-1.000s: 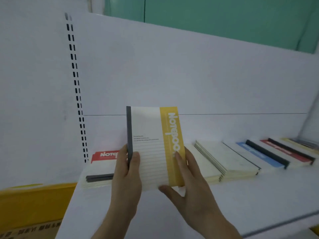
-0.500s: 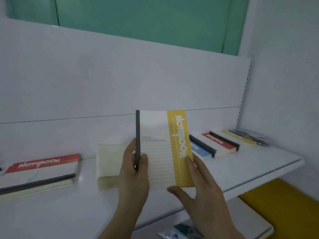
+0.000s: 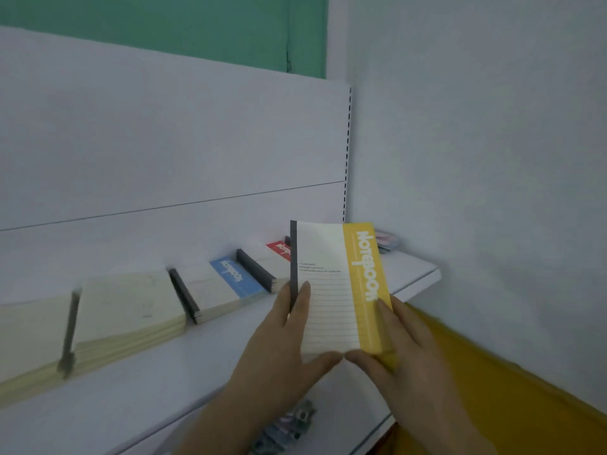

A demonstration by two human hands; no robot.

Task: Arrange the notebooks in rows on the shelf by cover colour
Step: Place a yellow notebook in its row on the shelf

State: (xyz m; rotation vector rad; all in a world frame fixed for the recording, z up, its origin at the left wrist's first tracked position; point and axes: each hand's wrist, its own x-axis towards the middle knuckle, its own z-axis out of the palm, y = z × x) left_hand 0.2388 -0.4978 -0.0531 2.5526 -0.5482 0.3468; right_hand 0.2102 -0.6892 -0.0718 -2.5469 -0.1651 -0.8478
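- Item in hand: a yellow-banded notebook [image 3: 341, 287], dark spine to the left, held upright above the front of the white shelf [image 3: 138, 392], clear of its surface.
- Left hand [image 3: 282, 349]: wrapped round the spine edge, thumb on the cover and fingers behind; a firm hold on the notebook.
- Right hand [image 3: 397, 353]: fingers lie along the yellow band, thumb under the lower edge; it too grips the notebook, as a support rather than the main clamp.
- Shelf contents, left to right: cream-covered stacks [image 3: 128, 310], a blue-banded notebook [image 3: 230, 280], a red-banded notebook [image 3: 279, 249], partly hidden behind the held one. Small items at the far right end [image 3: 387, 241] are too blurred to identify.
- Judgement of step: carrying the yellow-banded copy toward its colour group. No yellow row is visible; it may lie behind the held notebook, and this cannot be confirmed.
- Recommended practice: lower the notebook to clear the sightline and confirm the destination before committing.
- Lay it flat, spine turned the same way as its neighbours, edges square to the row.
- Release the supporting right hand first and guide with the left.
- Risk: sliding it in low may nudge the red-banded notebook out of line; bring it down from above.
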